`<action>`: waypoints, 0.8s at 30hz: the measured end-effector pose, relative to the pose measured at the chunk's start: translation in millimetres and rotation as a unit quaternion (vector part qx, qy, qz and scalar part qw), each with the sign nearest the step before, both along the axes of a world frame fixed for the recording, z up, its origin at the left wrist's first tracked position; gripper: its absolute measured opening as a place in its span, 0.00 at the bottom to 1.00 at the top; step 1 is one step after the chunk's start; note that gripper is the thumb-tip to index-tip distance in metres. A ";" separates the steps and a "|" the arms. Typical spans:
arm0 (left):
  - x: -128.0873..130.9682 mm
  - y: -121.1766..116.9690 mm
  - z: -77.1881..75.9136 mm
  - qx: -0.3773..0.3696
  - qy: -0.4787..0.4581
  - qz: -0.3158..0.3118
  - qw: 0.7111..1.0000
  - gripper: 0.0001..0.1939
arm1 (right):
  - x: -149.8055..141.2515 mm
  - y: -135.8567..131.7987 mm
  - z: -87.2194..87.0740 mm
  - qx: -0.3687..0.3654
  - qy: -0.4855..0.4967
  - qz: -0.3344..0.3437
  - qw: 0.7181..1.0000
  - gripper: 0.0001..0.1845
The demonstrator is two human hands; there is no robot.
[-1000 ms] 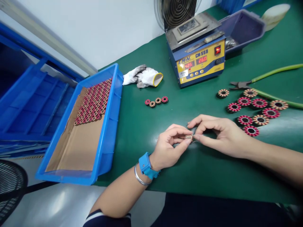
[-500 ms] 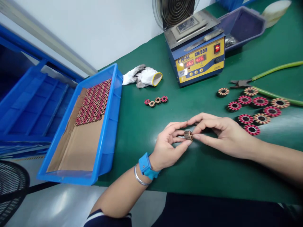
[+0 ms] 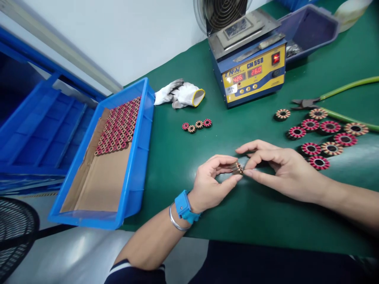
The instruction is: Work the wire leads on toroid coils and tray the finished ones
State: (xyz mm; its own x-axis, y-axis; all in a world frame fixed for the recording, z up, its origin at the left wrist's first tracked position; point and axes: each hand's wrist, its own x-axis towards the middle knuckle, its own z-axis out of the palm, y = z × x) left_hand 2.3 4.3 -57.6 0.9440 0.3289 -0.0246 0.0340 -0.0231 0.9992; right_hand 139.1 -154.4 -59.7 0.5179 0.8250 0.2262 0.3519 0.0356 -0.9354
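Observation:
My left hand [image 3: 211, 183], with a blue strap and a silver bangle at its wrist, holds a small copper-wound motor stator [image 3: 237, 168] on edge between thumb and fingers. The thumb and a bent finger of my right hand [image 3: 284, 171] close in a pinch at the stator's right side. Any wire end between those fingertips is too small to make out. Several wound stators [image 3: 330, 126], some red and some copper-coloured on top, lie on the green table [image 3: 177, 165] beyond my right hand. A short row of stators [image 3: 199, 124] stands farther back.
At left is a blue tray [image 3: 142, 154] lined with cardboard and partly filled with stators. White gloves [image 3: 183, 94] lie behind. A lit solder pot [image 3: 251, 67] stands at the back, beside a purple bin [image 3: 315, 29]. Green-handled cutters [image 3: 308, 103] lie at right.
The whole view has shifted slightly. The stator is tilted a little more in my left hand, and my right index finger has lifted away from my left fingertips.

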 end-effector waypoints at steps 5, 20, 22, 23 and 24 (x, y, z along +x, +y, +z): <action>0.9 -2.2 3.8 -0.031 0.052 0.014 0.998 0.16 | -8.7 -5.5 2.2 0.014 -0.046 0.025 0.999 0.05; -0.9 -1.5 0.5 -0.057 0.032 -0.026 0.998 0.18 | 3.4 -3.1 -2.7 -0.039 -0.043 0.043 0.997 0.09; -0.3 -1.7 0.8 -0.061 0.034 -0.026 0.997 0.19 | 2.3 -3.5 -2.4 -0.039 -0.039 0.044 0.998 0.09; 0.0 -1.8 1.2 -0.064 0.036 -0.025 0.997 0.20 | 2.4 -3.7 -2.5 -0.039 -0.037 0.046 0.998 0.10; 0.2 -1.9 1.6 -0.065 0.038 -0.024 0.997 0.21 | 3.2 -3.8 -2.6 -0.039 -0.035 0.046 0.998 0.10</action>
